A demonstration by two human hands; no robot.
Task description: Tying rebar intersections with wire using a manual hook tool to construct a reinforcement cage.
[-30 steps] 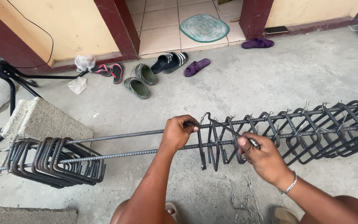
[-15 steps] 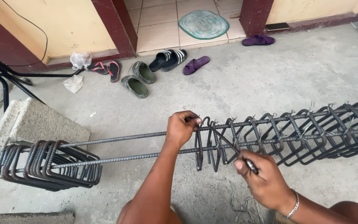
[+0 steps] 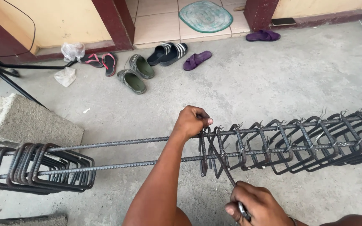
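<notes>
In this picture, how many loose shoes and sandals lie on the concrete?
8, in pairs: pink-strapped flip-flops, green clogs, striped slides, then purple sandals, one beside the slides, one by the doorway post.

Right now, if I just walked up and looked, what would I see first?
You'd first see the long cage of steel bars stretching across the middle, with the left hand gripping its top bar and the right hand pulling a thin hooked tool at the bottom. At the left, a bunch of loose steel loops hangs on the bars beside a concrete block. Farther back, slippers lie scattered by the doorway.
</notes>
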